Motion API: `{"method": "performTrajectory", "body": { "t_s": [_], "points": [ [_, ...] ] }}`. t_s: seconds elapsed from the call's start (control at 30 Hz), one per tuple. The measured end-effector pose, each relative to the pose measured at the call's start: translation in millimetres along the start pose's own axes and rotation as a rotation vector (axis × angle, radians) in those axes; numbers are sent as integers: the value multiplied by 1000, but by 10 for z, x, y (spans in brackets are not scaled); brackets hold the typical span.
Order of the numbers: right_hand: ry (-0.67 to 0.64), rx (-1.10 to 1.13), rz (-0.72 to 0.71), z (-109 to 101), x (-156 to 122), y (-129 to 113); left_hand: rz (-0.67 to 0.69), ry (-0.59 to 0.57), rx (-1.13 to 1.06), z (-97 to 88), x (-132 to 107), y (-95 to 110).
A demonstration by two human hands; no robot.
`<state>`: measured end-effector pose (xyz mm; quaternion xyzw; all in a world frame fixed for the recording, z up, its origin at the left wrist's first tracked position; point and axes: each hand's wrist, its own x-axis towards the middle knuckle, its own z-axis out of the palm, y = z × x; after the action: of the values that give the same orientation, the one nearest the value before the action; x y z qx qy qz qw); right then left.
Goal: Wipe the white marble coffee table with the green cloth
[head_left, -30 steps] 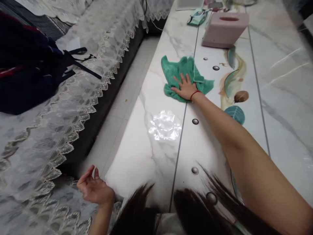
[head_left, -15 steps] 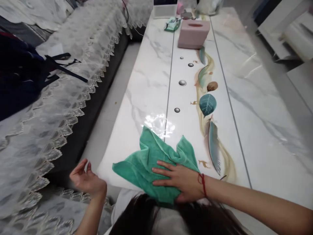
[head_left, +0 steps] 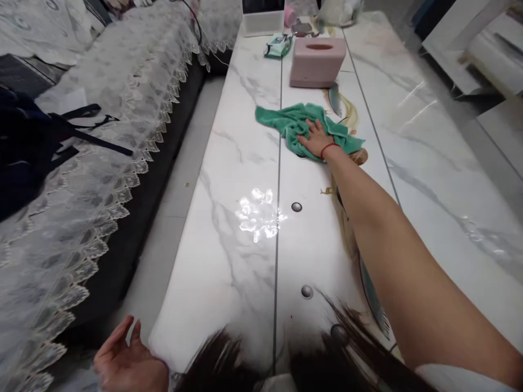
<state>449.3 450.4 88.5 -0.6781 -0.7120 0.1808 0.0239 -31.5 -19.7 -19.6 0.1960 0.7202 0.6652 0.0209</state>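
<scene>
My right hand (head_left: 316,140) lies on top of a green cloth (head_left: 294,130), its fingers spread and pressing the crumpled fabric against the white marble-patterned table (head_left: 229,218). A red string bracelet (head_left: 328,148) circles that wrist. The cloth is bunched under the palm, with one corner stretching left and another right. At the lower left, my left hand (head_left: 129,356) hovers beside the table's near corner. Its palm faces up, its fingers are loosely curved and apart, and it holds nothing.
Just beyond the cloth stands a pink tissue box (head_left: 316,64). A green-and-white packet (head_left: 278,46) and a white-framed object with a dark panel (head_left: 263,19) are farther back. Left of the table, a lace-covered sofa (head_left: 134,98) bears a dark backpack (head_left: 28,147). Dark hair hangs across the bottom.
My right hand has slid the cloth forward from the table's near edge to just before the tissue box, bunching it more. My left hand appears lower and farther left in view.
</scene>
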Motion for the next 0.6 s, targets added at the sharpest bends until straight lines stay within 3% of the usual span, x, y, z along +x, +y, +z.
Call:
{"method": "performTrajectory", "body": {
  "t_s": [0.07,0.13,0.2,0.27,0.4,0.5,0.6],
  "points": [
    [-1,-11,52,-49,142,-1,-1,17,-13,5,2,-17],
    [-13,-32,46,-14,75,-29,19,28,-6,37,7,-9],
    [-21,-56,-2,83,-187,-70,18,31,-19,80,17,8],
    [-28,-72,-52,221,-629,-104,20,17,-27,125,28,29],
    [-98,-90,-228,603,-1981,-102,55,-27,-8,208,39,86],
    [-199,-20,-352,1020,-3267,4,35,-23,31,267,46,146],
    [-233,76,-330,1527,-4535,209,31,-40,68,318,47,207]
  ]
}}
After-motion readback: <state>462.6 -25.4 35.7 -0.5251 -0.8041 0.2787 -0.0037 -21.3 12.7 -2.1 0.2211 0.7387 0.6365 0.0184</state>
